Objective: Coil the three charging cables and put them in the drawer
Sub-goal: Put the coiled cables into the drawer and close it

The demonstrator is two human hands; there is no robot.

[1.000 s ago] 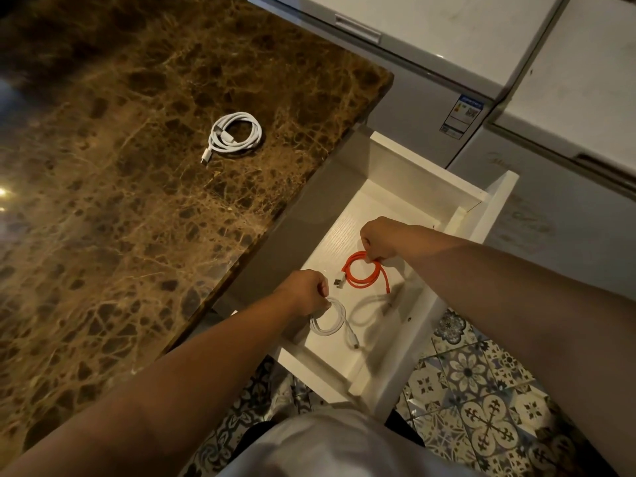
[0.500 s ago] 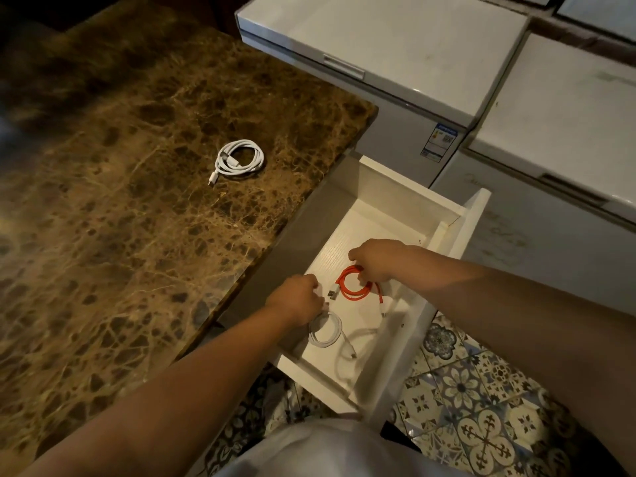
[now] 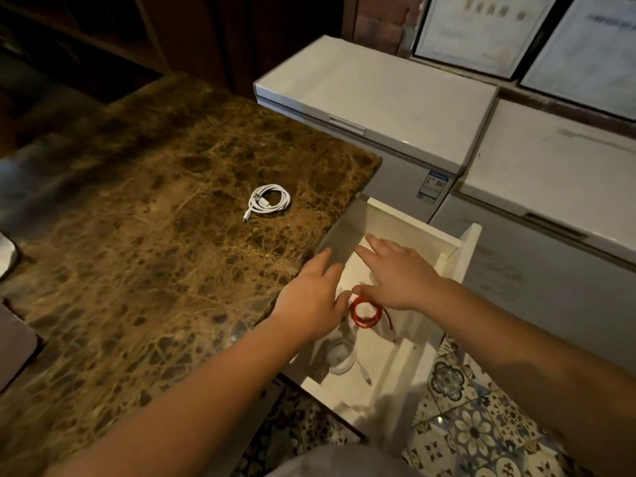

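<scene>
I see both hands, left (image 3: 311, 297) and right (image 3: 401, 277), grips spread and empty, above the open drawer (image 3: 413, 222) at center frame. Orange cable (image 3: 365, 313) and white cable (image 3: 341, 360) lie coiled inside; third cable (image 3: 269, 201) sits coiled on the tabletop (image 3: 137, 253).

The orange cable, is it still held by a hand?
No. The orange cable lies loose in the drawer, and both hands above it are open.
</scene>
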